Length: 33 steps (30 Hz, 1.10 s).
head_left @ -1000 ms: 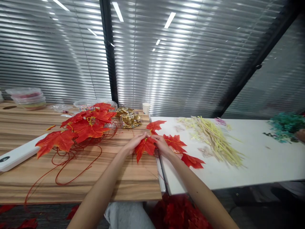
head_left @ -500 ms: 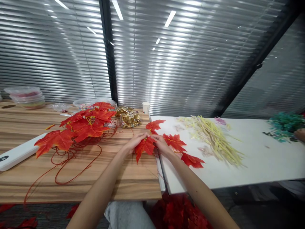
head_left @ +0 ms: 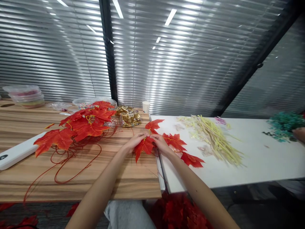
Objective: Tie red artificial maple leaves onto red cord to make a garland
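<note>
A red artificial maple leaf (head_left: 144, 146) hangs point-down between my hands, above the seam of the two tables. My left hand (head_left: 136, 141) pinches it near its stem from the left. From the right, the fingers of my right hand (head_left: 160, 143) close at the same spot, where a red cord seems to run; the exact grip is too small to make out. Another maple leaf (head_left: 153, 125) lies just beyond my fingertips. Two more, a spread leaf (head_left: 175, 142) and a folded-looking leaf (head_left: 192, 159), rest on the white table to the right.
A heap of red leaves (head_left: 88, 124) with tangled cord (head_left: 69, 159) covers the wooden table's left. Gold packets (head_left: 130, 119) and a paper cup (head_left: 146, 107) stand behind. Yellow strips (head_left: 214, 140) lie on the white table; another person's hand (head_left: 299, 134) touches teal foliage (head_left: 284, 125).
Hardly anything differs. My hands stay together at the leaf's stem, and the hanging leaf has shifted very slightly left.
</note>
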Tool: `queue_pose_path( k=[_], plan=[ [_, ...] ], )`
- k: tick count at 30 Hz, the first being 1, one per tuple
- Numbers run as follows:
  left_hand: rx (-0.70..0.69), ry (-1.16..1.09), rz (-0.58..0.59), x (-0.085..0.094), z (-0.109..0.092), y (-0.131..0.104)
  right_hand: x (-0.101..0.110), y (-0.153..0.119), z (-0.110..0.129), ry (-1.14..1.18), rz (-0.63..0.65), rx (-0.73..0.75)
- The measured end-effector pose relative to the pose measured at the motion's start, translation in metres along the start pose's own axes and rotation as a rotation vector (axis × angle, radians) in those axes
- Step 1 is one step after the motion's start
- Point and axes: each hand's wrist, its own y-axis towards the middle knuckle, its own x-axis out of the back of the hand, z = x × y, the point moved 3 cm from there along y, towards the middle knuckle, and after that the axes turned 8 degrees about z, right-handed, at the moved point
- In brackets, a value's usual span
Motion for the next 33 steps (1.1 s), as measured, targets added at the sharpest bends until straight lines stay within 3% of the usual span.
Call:
queue_pose_path(
  k=[22, 33],
  plan=[
    [-0.021, 0.086, 0.026, 0.007, 0.009, 0.006, -0.001, 0.002, 0.002, -0.128, 0.030, 0.027],
    [0.013, 0.099, 0.004, -0.001, -0.001, -0.001, -0.001, 0.002, -0.001, -0.123, 0.065, 0.023]
  ],
)
